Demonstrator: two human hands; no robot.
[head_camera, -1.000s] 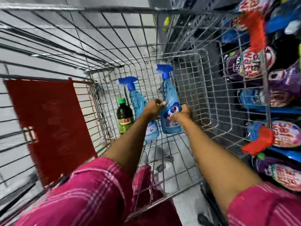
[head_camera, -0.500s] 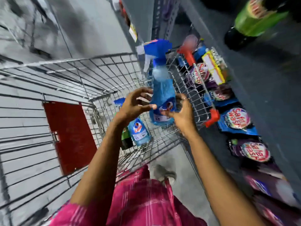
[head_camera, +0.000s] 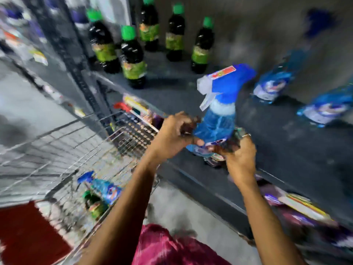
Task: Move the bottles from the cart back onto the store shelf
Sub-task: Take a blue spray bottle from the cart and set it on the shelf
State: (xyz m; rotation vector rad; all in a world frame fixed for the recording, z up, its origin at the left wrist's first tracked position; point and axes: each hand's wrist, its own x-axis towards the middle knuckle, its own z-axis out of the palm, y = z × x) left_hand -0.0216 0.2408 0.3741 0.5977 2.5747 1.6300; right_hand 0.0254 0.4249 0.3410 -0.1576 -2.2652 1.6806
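Both hands, left hand [head_camera: 172,133] and right hand [head_camera: 239,157], grip the blue spray bottle [head_camera: 215,119] above the shelf [head_camera: 286,150] edge (cart [head_camera: 57,150] lower left, two bottles inside).

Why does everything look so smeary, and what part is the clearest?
In the head view, the camera is swinging, so the cart, the dark bottles and the blue bottles on the shelf smear into streaks. The spray bottle held in the left hand and right hand looks sharpest, and the wide lens bends the shelf edges.
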